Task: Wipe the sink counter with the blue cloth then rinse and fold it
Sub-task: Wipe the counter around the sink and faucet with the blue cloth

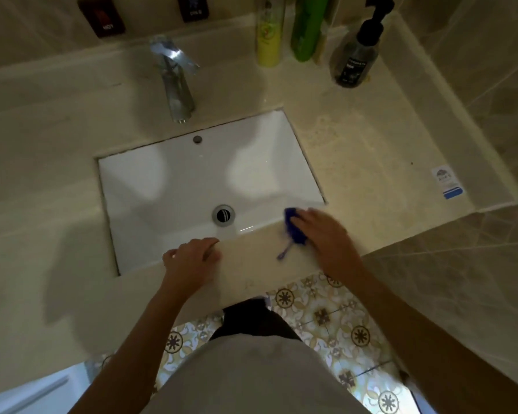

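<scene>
Beige stone sink counter (356,150) around one white rectangular basin (192,180), with three bottles at the back.

The right hand (326,234) presses one bunched blue cloth (293,227) onto the counter's front strip, fingers curled over it; the left hand (192,258) rests on the basin's front edge, fingers loosely bent, holding nothing. One chrome tap (175,82) stands behind.

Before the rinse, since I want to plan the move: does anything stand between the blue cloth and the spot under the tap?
Nothing visible does. The right hand presses the crumpled blue cloth on the front counter strip at the white rectangular basin; the open basin leads straight to the chrome tap.
</scene>
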Demonstrator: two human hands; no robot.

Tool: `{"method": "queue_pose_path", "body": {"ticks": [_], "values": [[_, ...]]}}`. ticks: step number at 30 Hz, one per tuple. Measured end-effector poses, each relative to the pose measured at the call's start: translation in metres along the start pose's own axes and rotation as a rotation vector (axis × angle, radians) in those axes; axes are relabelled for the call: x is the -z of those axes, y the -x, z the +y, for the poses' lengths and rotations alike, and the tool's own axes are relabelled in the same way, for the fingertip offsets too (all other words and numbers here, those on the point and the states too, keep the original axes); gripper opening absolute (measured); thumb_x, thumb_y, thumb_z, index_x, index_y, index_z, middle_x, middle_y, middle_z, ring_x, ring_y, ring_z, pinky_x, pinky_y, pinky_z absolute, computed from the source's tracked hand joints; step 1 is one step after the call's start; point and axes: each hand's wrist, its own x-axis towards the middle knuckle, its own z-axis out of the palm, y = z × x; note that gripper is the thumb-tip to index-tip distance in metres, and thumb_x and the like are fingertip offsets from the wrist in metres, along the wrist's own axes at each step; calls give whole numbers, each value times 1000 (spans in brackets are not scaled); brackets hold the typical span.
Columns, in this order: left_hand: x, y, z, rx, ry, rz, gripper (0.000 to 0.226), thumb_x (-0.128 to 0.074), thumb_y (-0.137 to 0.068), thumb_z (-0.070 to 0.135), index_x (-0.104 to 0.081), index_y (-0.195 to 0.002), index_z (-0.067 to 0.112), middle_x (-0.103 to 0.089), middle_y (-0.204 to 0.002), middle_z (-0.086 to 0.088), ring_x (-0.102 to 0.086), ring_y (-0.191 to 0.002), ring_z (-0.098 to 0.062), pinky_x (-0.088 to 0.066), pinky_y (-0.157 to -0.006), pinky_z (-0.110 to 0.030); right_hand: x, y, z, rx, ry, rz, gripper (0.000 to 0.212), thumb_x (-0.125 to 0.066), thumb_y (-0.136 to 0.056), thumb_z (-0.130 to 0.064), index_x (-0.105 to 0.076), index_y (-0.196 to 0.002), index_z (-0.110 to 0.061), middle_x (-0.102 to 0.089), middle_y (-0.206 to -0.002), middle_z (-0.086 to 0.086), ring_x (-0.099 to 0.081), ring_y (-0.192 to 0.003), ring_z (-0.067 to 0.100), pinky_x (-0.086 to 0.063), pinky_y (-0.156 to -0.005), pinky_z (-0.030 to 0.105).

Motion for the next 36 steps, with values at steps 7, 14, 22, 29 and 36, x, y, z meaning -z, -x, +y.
{"method": "queue_pose_path", "body": {"ticks": [7,14,22,29,36], "values": [[-1,13,-21,71,-11,103,53,-31,-87,53,-58,-129,36,-64,-127,-2,-56,-118,-27,-28,-104,-46,-13,-10,-68,-477,-1,159,69,-69,-70,10,-55,-136,-2,-57,-140,19,-53,-128,38,-44,-108,49],[1,11,-35,2,-19,74,37,-39,-102,37,-49,-138,35,-58,-132,-2,-51,-124,-25,-28,-104,-44,-48,-9,-130,279,-58,-123,44,-51,-93,-17,-57,-137,-15,-54,-146,6,-47,-135,31,-32,-112,42],[17,26,-108,-70,-55,173,36,-47,-95,38,-61,-127,32,-67,-117,0,-58,-115,-26,-32,-100,-44,-23,-11,-60,-650,-106,298,48,-51,-85,-3,-58,-132,4,-58,-134,28,-56,-123,46,-39,-110,53],[25,33,-154,-204,-136,308,20,-60,-88,24,-69,-105,26,-67,-103,-2,-57,-103,-31,-34,-90,-45,-101,-15,-265,-176,-170,67,49,-53,-87,-6,-60,-134,-12,-56,-143,9,-50,-134,32,-36,-111,45],[33,44,-192,-409,-122,387,37,-42,-75,37,-69,-97,24,-63,-115,-5,-43,-113,-25,-44,-83,-46,-70,-23,-185,-376,-92,172,54,-67,-77,3,-60,-131,-1,-61,-133,22,-59,-122,39,-46,-106,52]]}}
